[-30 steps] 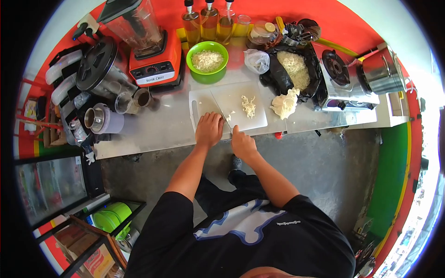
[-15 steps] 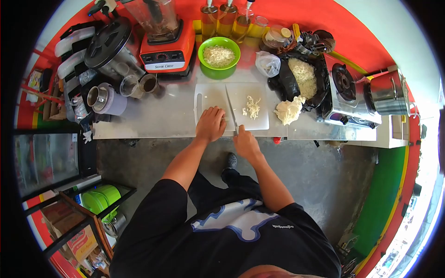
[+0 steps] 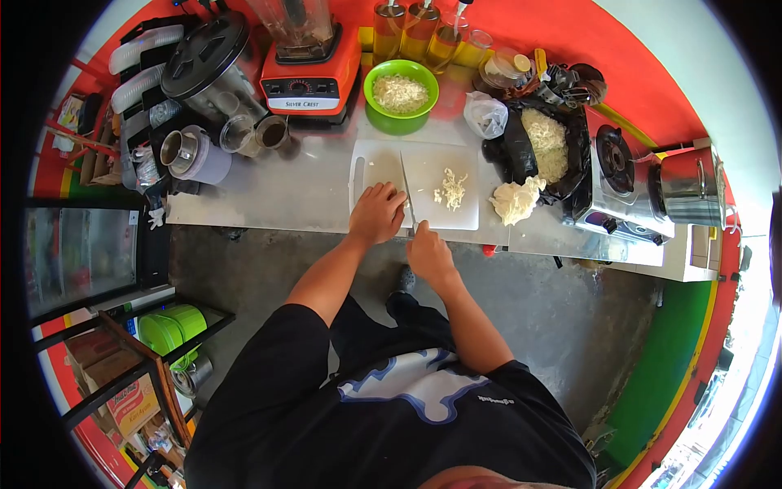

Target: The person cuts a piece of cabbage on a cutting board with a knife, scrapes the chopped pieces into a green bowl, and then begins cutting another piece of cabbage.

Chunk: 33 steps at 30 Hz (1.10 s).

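A white cutting board [image 3: 453,157] lies near the counter's front edge. My right hand [image 3: 430,254] is closed on the handle of a knife [image 3: 408,187], whose blade points away from me across the board. Just left of the blade, my left hand [image 3: 377,213] presses on the board with its fingers bent together; what is under them is mostly hidden. Right of the knife lies a small pile of pale shredded food [image 3: 451,190]. Beyond the board stands a green bowl [image 3: 369,91] holding more pale chopped pieces [image 3: 400,94].
Right of the board are a crumpled pale cloth-like lump [image 3: 516,200], a black bag [image 3: 513,147] of pale shreds and a stove [image 3: 612,196]. A red blender [image 3: 309,86], oil bottles [image 3: 419,31] and cups [image 3: 273,132] stand behind and left.
The view has shifted, so the counter and its objects appear slightly farther right. My left hand has come closer to the knife blade. Both hands remain at the board.
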Available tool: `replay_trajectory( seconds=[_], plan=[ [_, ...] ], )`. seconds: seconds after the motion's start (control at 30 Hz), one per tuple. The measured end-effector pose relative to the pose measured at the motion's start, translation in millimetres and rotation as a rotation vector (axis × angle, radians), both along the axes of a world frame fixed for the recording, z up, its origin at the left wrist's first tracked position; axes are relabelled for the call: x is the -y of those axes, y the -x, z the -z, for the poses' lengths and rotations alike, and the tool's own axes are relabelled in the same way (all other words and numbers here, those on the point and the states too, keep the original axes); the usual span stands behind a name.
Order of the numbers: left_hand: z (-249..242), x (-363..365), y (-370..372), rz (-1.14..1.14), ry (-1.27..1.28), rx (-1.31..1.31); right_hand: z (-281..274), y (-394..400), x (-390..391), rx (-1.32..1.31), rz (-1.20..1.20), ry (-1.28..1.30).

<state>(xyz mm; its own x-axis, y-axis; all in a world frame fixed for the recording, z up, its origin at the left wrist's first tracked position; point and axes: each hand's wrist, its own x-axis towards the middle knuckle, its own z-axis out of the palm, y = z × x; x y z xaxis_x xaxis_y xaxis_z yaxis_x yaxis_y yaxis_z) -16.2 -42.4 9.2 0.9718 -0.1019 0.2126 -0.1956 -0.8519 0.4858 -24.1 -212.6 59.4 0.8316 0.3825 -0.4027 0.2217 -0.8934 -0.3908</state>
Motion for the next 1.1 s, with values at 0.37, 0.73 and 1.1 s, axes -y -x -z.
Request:
replay_trajectory(
  seconds=[0.37,0.73,1.1],
  plan=[
    [-3.7,0.3,0.4,-0.025,0.012,0.064,7.6,-18.4,-3.3,-0.037,-0.033,-0.017],
    [-1.3,0.7,-2.2,-0.036,0.011,0.043,17.8,-29.5,-14.2,-0.093,0.031,-0.045],
    [-2.0,-6.2,0.4,-0.019,0.114,0.016,10.7,-21.6,-26.5,-0.112,0.095,0.045]
  ],
)
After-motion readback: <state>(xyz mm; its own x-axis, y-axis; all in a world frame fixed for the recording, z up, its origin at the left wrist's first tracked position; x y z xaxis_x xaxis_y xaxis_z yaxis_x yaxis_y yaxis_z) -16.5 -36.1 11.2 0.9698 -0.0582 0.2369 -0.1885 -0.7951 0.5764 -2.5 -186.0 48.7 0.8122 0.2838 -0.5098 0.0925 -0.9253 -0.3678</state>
